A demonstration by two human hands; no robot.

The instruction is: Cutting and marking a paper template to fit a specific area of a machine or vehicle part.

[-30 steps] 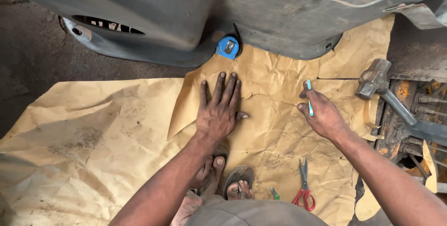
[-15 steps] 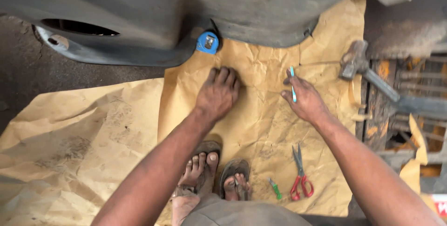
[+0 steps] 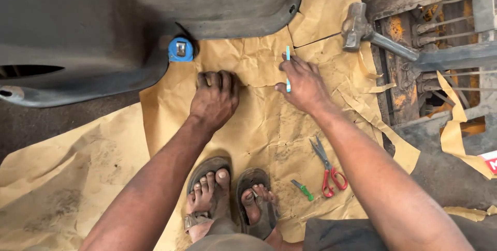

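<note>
My left hand [image 3: 215, 98] rests knuckles-down with fingers curled on a sheet of crumpled brown paper [image 3: 259, 121] spread on the ground. My right hand [image 3: 303, 83] holds a thin light-blue pen-like tool [image 3: 288, 70] upright against the paper, just right of the left hand. A blue round tape measure [image 3: 180, 49] lies at the paper's far edge, close above my left hand, under the rim of a large dark grey metal body [image 3: 145, 18].
Red-handled scissors [image 3: 327, 171] and a small green tool [image 3: 302, 190] lie on the paper near my sandalled feet [image 3: 228, 199]. A hammer [image 3: 373, 31] rests at the right on a rusty metal frame [image 3: 440, 59]. More brown paper [image 3: 67, 178] lies at the left.
The view has shifted, so everything sits lower and further left. My left hand has curled from flat and spread to knuckles-down. The right hand keeps the blue tool on the paper.
</note>
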